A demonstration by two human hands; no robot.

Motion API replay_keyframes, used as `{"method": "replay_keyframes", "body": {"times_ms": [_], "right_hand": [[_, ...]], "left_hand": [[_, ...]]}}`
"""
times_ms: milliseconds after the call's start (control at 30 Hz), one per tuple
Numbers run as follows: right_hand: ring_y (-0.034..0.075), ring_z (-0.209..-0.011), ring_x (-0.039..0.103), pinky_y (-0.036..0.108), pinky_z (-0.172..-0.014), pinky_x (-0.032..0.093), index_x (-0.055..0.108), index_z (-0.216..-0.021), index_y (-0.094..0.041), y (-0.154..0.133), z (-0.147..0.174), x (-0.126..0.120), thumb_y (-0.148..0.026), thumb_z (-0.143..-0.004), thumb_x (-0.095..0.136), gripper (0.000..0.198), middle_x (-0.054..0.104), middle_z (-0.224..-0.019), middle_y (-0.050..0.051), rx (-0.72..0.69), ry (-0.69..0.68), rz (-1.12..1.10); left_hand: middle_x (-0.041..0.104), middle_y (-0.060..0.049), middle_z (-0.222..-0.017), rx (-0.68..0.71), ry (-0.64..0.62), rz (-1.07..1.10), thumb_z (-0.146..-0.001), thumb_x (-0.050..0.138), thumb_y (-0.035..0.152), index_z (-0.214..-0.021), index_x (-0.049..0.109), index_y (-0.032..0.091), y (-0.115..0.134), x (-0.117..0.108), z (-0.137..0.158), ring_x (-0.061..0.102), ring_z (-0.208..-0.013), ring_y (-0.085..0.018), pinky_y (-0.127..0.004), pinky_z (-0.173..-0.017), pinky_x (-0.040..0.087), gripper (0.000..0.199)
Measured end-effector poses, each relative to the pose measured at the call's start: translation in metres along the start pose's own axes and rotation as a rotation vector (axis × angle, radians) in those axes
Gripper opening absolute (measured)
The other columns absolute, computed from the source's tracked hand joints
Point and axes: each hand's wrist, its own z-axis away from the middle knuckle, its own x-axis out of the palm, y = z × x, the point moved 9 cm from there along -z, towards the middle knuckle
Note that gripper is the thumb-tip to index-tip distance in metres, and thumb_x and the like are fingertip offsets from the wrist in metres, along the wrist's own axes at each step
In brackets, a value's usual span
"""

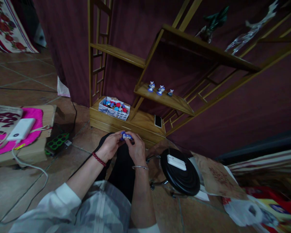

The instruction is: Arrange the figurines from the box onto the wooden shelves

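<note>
Between both hands, above my knees, is a small blue-and-white figurine point(127, 136). My left hand point(113, 143) pinches its purple-blue left end, and my right hand point(136, 147) has its fingers closed on the other side. Beyond them, a patterned cardboard box point(113, 114) on the low shelf holds several blue, red and white small pieces. On the raised shelf stand two blue-and-white figurines point(160, 90) and a smaller dark-based figurine point(170, 93). The fingers cover parts of the held figurine.
A wooden shelf unit point(126, 124) stands in front, with a phone point(158, 121) on its low board. To the right is a black round stool point(181, 176) bearing a white object point(176, 162). On the left, a white power bank point(21, 129) with a cable lies on pink cloth.
</note>
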Motion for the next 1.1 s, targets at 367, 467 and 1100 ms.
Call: {"method": "replay_keyframes", "body": {"times_ms": [367, 467, 1100], "right_hand": [[0.017, -0.091, 0.054, 0.031, -0.084, 0.042, 0.062, -0.093, -0.024, -0.0061, -0.0021, -0.0004, -0.015, -0.076, 0.049, 0.023, 0.061, -0.095, 0.003, -0.085, -0.025, 0.065], [0.018, -0.091, 0.054, 0.031, -0.084, 0.042, 0.062, -0.093, -0.025, -0.0067, -0.0016, 0.0003, -0.016, -0.077, 0.049, 0.023, 0.060, -0.095, 0.003, -0.079, -0.026, 0.074], [0.018, -0.087, 0.054, 0.031, -0.080, 0.043, 0.060, -0.092, -0.024, -0.0077, -0.0007, 0.0046, -0.018, -0.076, 0.048, 0.020, 0.060, -0.091, 0.003, -0.006, -0.016, 0.101]], "left_hand": [[0.064, -0.005, -0.078, 0.004, -0.033, -0.025, -0.071, 0.048, 0.003, -0.076, 0.064, 0.012, -0.0010, 0.0044, 0.0005, 0.057, -0.073, -0.012, -0.027, -0.073, 0.047, 0.019], [0.064, -0.005, -0.076, 0.002, -0.002, -0.019, -0.071, 0.049, 0.004, -0.076, 0.064, 0.012, -0.0001, 0.0024, 0.0012, 0.057, -0.072, -0.012, -0.027, -0.073, 0.047, 0.017], [0.063, -0.005, -0.080, 0.022, 0.074, -0.020, -0.073, 0.049, 0.006, -0.083, 0.064, 0.012, 0.0012, -0.0056, 0.0012, 0.057, -0.072, -0.012, -0.025, -0.072, 0.046, 0.019]]}}
